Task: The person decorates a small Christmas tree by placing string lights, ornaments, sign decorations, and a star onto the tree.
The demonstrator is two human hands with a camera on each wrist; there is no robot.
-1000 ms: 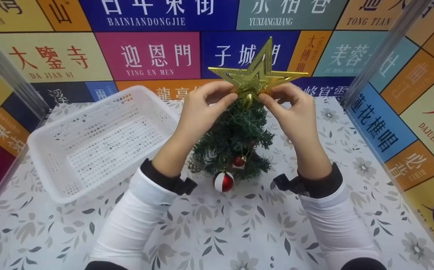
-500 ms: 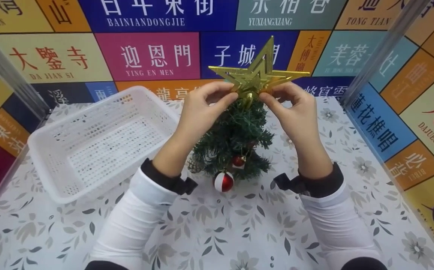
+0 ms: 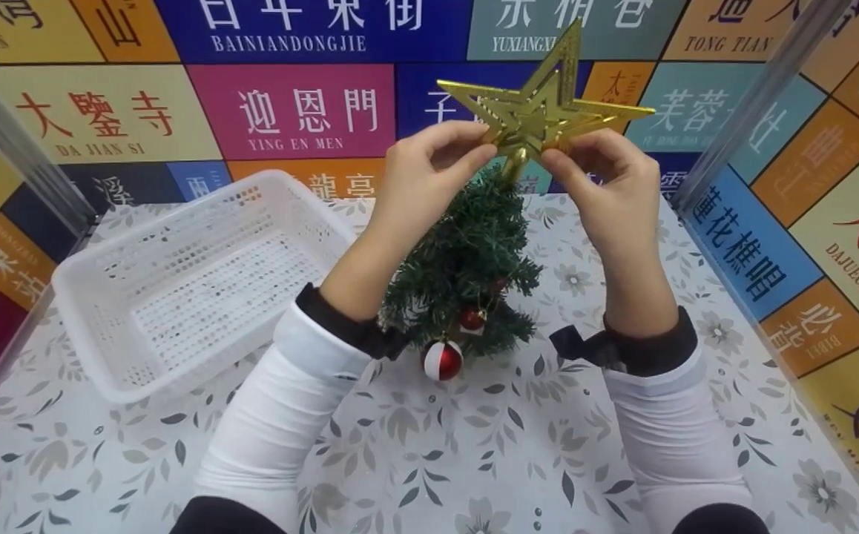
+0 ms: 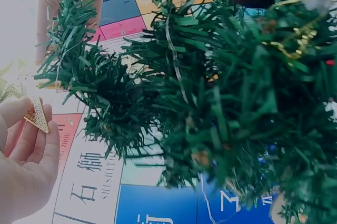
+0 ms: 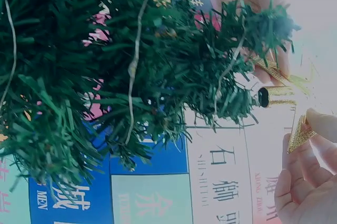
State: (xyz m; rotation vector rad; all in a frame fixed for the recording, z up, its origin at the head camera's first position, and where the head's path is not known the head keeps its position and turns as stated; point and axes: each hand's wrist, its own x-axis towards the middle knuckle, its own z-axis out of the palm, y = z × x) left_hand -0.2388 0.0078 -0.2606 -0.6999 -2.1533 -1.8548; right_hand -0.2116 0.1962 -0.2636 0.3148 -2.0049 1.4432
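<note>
Both hands hold a gold five-pointed star tree topper (image 3: 533, 126) over a small green artificial Christmas tree (image 3: 466, 245). The left hand (image 3: 433, 167) pinches the star's lower left point between thumb and fingers. On the other side, the right hand (image 3: 615, 178) pinches the lower right point. A short gold tube (image 5: 280, 97) sticks down from the star. Seen by the right wrist camera, its dark hollow end is beside the tree's top branches. A red and white bauble (image 3: 442, 360) and a smaller red one (image 3: 472, 319) hang low on the tree.
A white perforated plastic basket (image 3: 107, 348) stands left of the tree on a floral-patterned tablecloth (image 3: 415, 460). Panels with large lettering (image 3: 292, 111) wall the table at the back and sides. Thin wire (image 5: 132, 66) runs through the branches.
Both hands have raised the star and moved it slightly right, so its gold tube now shows above the treetop. The tree and basket have stayed in place.
</note>
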